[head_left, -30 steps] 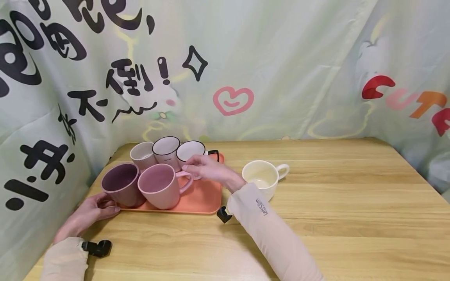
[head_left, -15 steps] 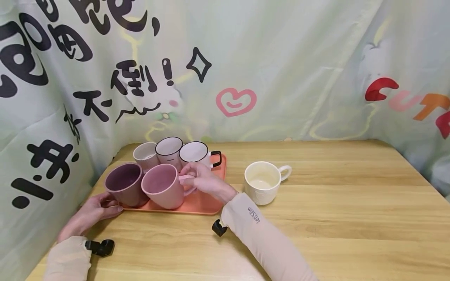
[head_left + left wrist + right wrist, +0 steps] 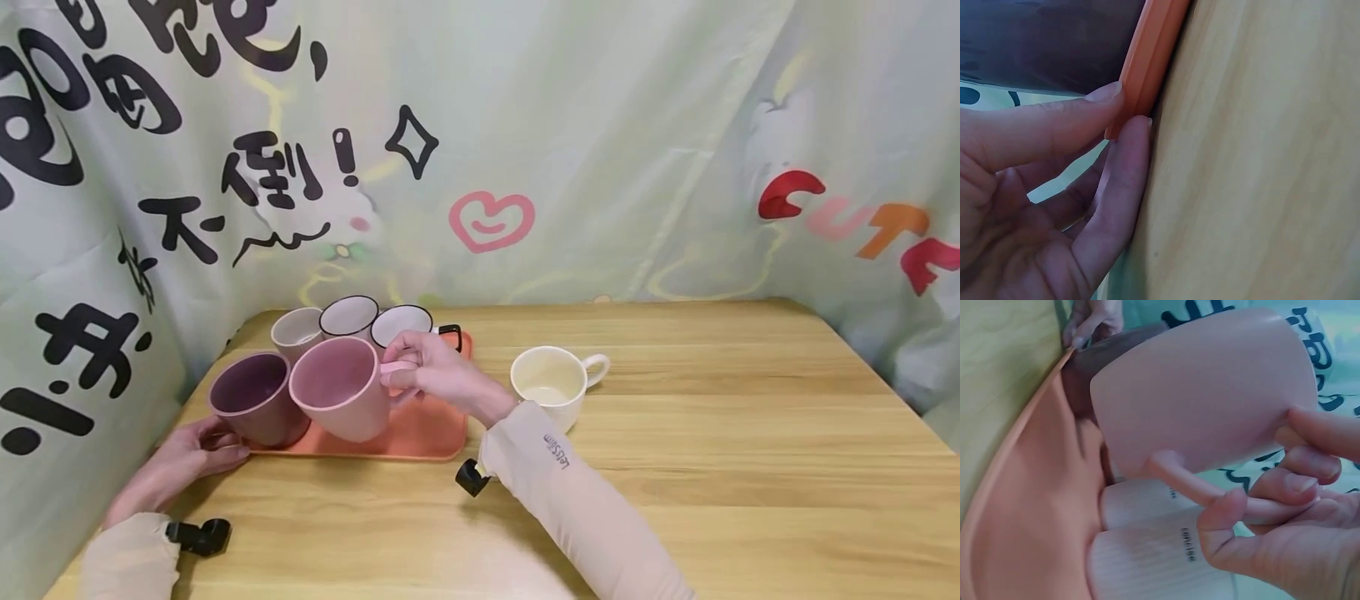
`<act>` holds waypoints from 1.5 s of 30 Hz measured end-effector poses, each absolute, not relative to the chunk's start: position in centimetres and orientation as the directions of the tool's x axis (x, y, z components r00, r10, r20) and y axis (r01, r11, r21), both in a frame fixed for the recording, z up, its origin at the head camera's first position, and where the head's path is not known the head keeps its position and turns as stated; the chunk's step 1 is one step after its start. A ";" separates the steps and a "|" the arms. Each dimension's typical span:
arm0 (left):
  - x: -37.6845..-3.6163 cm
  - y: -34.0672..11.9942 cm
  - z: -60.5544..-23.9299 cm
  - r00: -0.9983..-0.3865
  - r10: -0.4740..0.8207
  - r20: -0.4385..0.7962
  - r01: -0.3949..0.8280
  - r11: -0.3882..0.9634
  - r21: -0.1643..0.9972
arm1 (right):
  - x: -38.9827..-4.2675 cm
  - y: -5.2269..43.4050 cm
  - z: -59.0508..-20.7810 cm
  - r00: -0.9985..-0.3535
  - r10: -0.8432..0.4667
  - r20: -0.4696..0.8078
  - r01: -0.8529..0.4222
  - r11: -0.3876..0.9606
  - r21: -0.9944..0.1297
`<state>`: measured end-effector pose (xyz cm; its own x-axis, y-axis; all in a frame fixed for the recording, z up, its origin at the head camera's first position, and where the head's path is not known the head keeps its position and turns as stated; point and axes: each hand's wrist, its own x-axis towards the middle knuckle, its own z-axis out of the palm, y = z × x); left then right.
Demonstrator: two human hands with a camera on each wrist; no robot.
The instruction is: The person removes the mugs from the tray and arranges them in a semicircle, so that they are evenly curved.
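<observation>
My right hand point(image 3: 427, 371) grips the handle of a pink mug point(image 3: 339, 400) and holds it tilted just above the orange tray point(image 3: 427, 433). The right wrist view shows fingers and thumb point(image 3: 1225, 515) wrapped round that handle, with the pink mug point(image 3: 1210, 394) clear of the tray point(image 3: 1016, 506). A dark purple mug point(image 3: 251, 400) stands on the tray beside it. Three pale mugs point(image 3: 348, 317) stand at the tray's back. My left hand point(image 3: 191, 446) holds the tray's near left corner; thumb and a finger point(image 3: 1125, 156) pinch the tray's rim point(image 3: 1147, 56).
A cream cup point(image 3: 551, 383) stands on the wooden table point(image 3: 712, 433) right of the tray. A printed cloth backdrop point(image 3: 525, 142) closes in the back and both sides. The table stretches bare to the right and toward me.
My right hand closed on the pink mug's handle and lifted it up off the tray, tilting it. The left hand has stayed at the tray's corner.
</observation>
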<state>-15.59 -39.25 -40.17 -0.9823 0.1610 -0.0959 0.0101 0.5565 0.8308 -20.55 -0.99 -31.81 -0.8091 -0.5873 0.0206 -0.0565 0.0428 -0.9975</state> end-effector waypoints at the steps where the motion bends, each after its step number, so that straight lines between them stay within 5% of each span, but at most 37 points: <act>1: -15.5 -39.4 -40.1 -0.982 0.164 -0.090 0.016 0.555 0.832 | -20.5 -0.9 -31.5 -0.809 -0.588 0.016 -0.053 0.045 -0.998; 22: -15.6 -39.3 -40.4 -0.982 0.169 -0.086 0.018 0.535 0.844 | -21.1 3.0 -28.5 -0.843 -0.538 -0.024 -0.005 0.053 -0.999; 45: -15.6 -39.4 -40.4 -0.983 0.169 -0.069 0.034 0.539 0.842 | -22.3 6.6 -26.4 -0.859 -0.507 0.072 -0.065 -0.031 -0.997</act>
